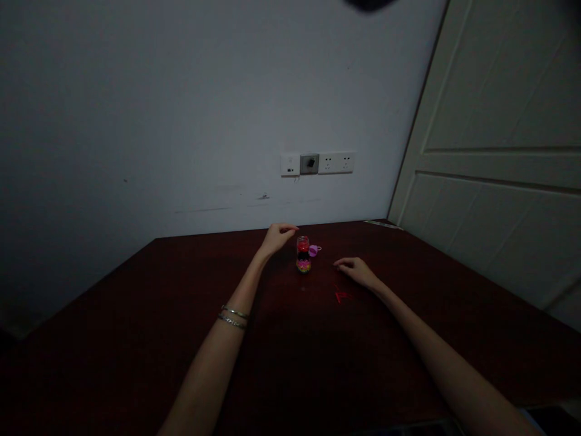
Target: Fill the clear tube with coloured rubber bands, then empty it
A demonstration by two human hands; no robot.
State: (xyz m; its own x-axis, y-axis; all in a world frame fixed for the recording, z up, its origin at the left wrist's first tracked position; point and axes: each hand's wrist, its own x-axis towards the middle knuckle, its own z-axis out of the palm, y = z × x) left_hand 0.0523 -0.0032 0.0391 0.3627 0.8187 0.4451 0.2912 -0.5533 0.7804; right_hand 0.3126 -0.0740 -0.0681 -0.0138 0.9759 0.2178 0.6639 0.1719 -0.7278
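A small clear glass jar (303, 255) stands upright on the dark red table, with red, black, pink and yellow bits layered inside. No lid sits on its mouth. My left hand (278, 237) is just left of the jar's rim, thumb and fingers drawn together in a pinch; whatever is between the tips is too small to make out. Lower on the right, my right hand (357, 270) is close to the tabletop with its fingers pinched, their contents unclear. Thin red pieces (339, 295) lie loose near it. Behind the jar's right side rests a purple lid-like piece with a loop (314, 251).
The dark red table (158, 339) meets a pale wall (204, 121) at the back. Sockets and a switch plate (318, 163) are mounted there. A white panelled door (499, 157) borders the right side, and a flat strip (384, 224) lies at the far right corner.
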